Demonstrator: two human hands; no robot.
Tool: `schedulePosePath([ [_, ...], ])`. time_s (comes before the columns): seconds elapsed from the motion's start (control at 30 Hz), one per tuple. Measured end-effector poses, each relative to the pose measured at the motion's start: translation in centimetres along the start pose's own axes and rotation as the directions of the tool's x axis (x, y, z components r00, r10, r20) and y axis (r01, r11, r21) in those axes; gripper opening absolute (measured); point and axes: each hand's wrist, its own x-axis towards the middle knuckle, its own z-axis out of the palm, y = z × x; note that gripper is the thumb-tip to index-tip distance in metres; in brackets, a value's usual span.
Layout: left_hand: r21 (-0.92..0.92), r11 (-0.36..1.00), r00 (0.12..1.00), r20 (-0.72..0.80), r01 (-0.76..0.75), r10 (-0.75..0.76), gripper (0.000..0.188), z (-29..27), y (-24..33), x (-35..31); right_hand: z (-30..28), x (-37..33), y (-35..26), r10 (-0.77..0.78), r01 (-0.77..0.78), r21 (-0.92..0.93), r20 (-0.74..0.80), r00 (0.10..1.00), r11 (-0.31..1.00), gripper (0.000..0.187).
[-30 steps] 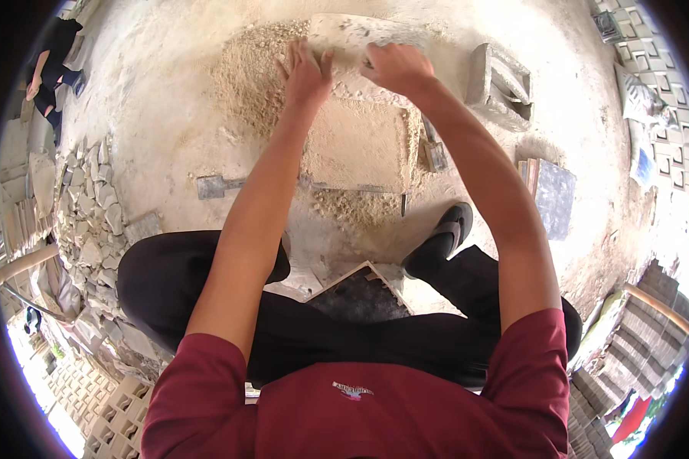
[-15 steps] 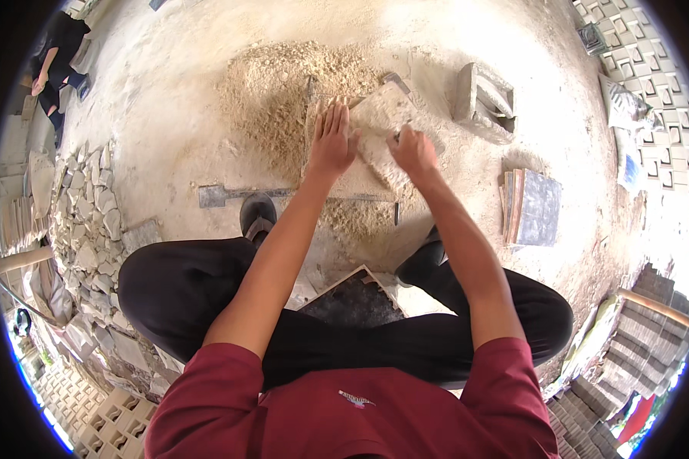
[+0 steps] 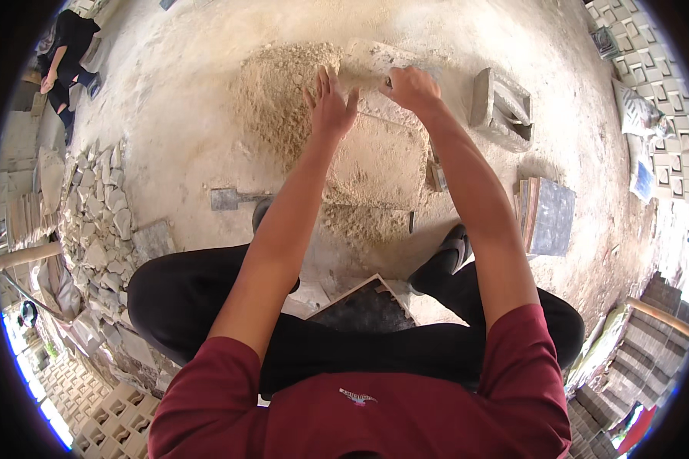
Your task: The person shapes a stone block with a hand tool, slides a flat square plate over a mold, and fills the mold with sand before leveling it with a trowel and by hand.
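My left hand [image 3: 332, 109] is stretched forward with its fingers spread and holds nothing. It hovers over or touches the sandy heap's edge; I cannot tell which. Fingers curled, my right hand [image 3: 413, 87] grips a dark-ended handle [image 3: 388, 82], and most of that grip is hidden. Just beyond the right hand, a flat dust-coated board [image 3: 384, 55] shows in part. Between my forearms sits a squarish bed of pale sandy powder [image 3: 375, 161], with a straight edge along its far side. A heap of coarse crumbly powder [image 3: 272, 103] lies left of my left hand.
A long metal tool with a square blade [image 3: 224, 199] lies left of my foot. At right are a hollow rectangular block [image 3: 502, 111] and a stack of dark slabs [image 3: 551, 216]. Broken stone pieces [image 3: 96, 214] line the left. Another person [image 3: 73, 53] sits far left.
Both hands have moved forward, away from me. The tilted board that covered part of the powder bed has shifted to the far side, exposing the sandy surface. My left fingers have spread apart.
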Motion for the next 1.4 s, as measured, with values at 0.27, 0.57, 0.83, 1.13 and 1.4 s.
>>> schedulePosePath([
  [0.27,0.182,0.978,0.995,-0.009,0.103,-0.103,0.079,1.7,-2.8,-3.8,3.6,-2.8,-4.6,-0.113,0.116,-0.004,0.205,0.972,0.993,0.043],
  [0.57,0.232,0.973,1.0,0.002,0.016,-0.017,0.075,1.0,-1.1,-15.9,6.7,-13.7,-6.4,-0.08,0.031,0.157,0.319,0.944,0.987,0.05],
  [0.83,0.264,0.964,1.0,0.002,-0.018,0.018,0.07,2.4,1.2,-8.9,4.1,-9.3,-2.9,-0.015,0.006,0.034,0.284,0.959,0.999,0.06],
  [1.13,0.252,0.966,0.997,0.065,-0.057,0.042,0.065,2.4,-0.2,-7.4,6.4,-7.7,-3.5,0.017,-0.076,0.185,0.298,0.954,0.98,0.062],
  [1.4,0.296,0.954,0.999,0.024,-0.036,0.03,0.066,0.4,-3.8,-11.4,6.3,-10.7,-7.8,-0.101,0.03,0.272,0.25,0.963,0.962,0.052],
])
